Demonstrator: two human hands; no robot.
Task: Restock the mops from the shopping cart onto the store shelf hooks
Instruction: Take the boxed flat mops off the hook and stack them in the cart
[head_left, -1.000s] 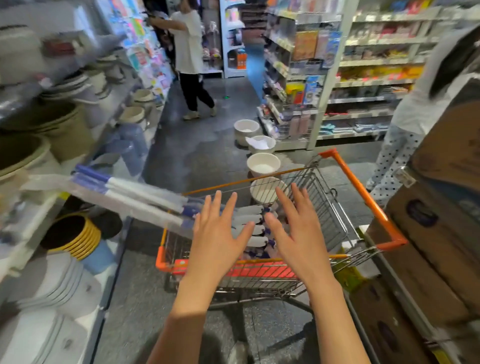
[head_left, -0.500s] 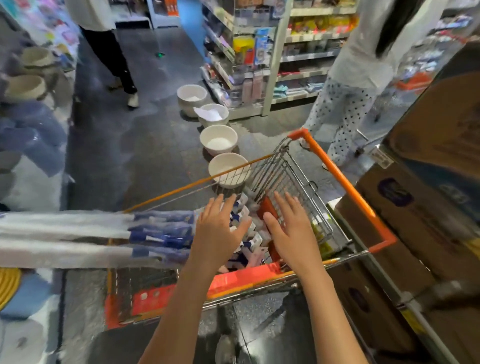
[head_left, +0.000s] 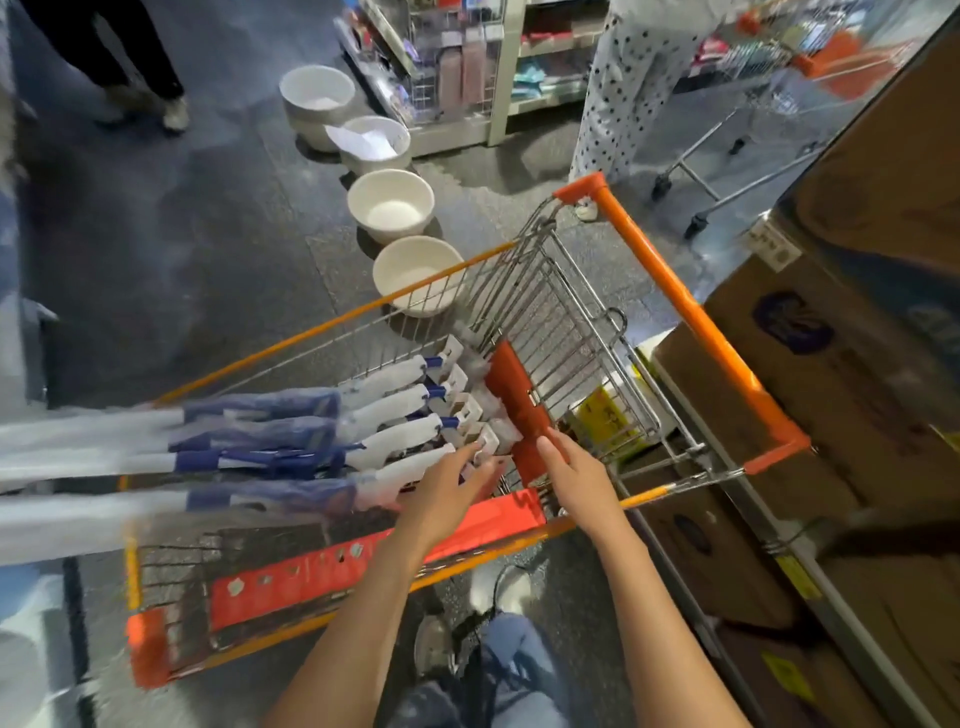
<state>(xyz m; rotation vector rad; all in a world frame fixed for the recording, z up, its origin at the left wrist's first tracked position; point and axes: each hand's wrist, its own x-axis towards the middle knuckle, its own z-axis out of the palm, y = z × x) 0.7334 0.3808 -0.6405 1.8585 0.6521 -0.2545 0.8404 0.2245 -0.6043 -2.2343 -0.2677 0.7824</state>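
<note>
Several plastic-wrapped mops with white and blue handles lie side by side in the orange-trimmed wire shopping cart, their long ends sticking out past its left side. My left hand reaches into the cart with straight fingers touching the nearest mop's white end. Beside it, my right hand is extended with straight fingers over the cart's red child-seat flap, holding nothing. No shelf hooks are in view.
Several white basins stand in a row on the dark floor beyond the cart. Stacked cardboard boxes crowd the right side. A person in spotted trousers stands by a second cart; another person's legs are far left.
My view has tilted down toward the cart. Both hands have dropped lower into the basket and reached the mops' white ends; the left now touches the nearest mop.
</note>
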